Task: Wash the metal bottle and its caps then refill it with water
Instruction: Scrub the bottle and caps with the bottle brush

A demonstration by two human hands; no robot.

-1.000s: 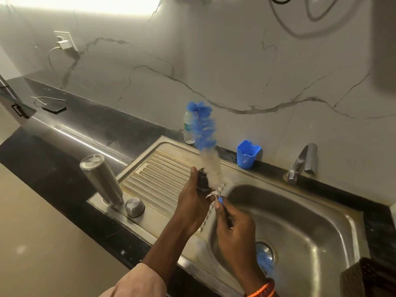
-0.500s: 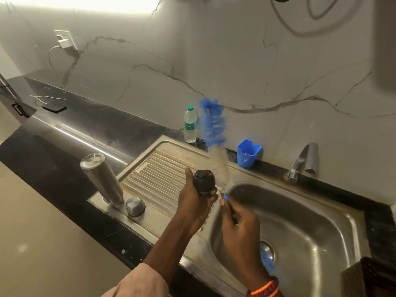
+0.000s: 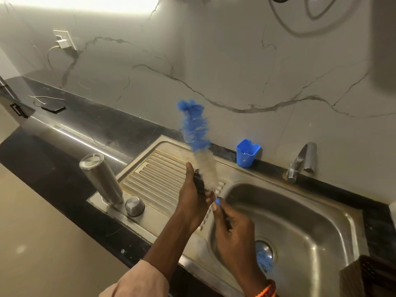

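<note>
L hand (image 3: pixel 190 202) grips black cap (image 3: pixel 198 182); R hand (image 3: pixel 232 229) holds bottle brush (image 3: pixel 198 142) against it, over sink (image 3: pixel 300 221); metal bottle (image 3: pixel 100 179) on drainboard.

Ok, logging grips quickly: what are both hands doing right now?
Left hand: grips the black cap.
Right hand: grips the bottle brush by its handle.

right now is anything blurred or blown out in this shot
Head view: the brush is smeared by motion, its blue tip soft; the light along the top of the wall is blown out to white; glare streaks the counter; wide-angle distortion bends the counter edge; the metal bottle stays sharp.
</note>
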